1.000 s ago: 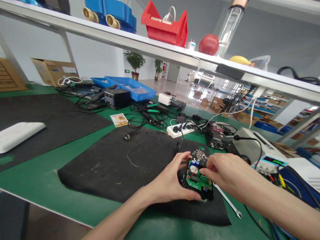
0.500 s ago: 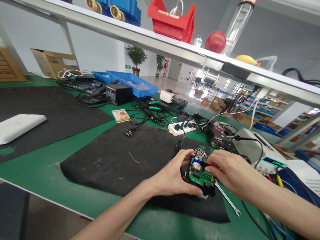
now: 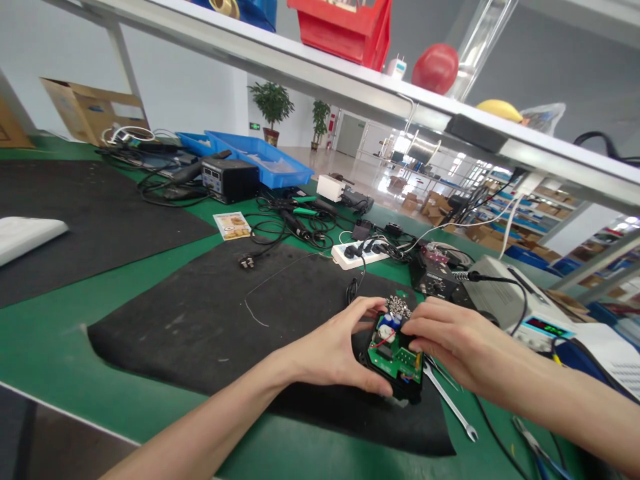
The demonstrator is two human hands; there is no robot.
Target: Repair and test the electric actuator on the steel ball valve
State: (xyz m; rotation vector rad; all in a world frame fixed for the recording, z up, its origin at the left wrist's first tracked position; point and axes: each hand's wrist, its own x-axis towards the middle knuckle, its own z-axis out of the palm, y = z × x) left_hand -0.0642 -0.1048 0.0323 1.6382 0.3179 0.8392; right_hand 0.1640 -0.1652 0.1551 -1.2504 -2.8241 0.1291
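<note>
A green circuit board sits in a black housing, with blue capacitors and a red wire on it. My left hand wraps round the housing's left side, thumb along the near edge and fingers at the far edge. Over the board's right side, my right hand has its thumb and fingers pinched together at a dark part; what lies between the fingertips is hidden. A pile of small metal nuts lies just behind the housing. Right of it rests an open-end wrench.
Under the housing lies a black mat on the green bench. Behind it are a white power strip and tangled cables. A bench power supply stands at right, pliers at the near right. A shelf crosses overhead.
The view has shifted slightly, and more of the pliers shows at the near right. Both hands stay at the housing, the right fingers still pinched over the board's right side.
</note>
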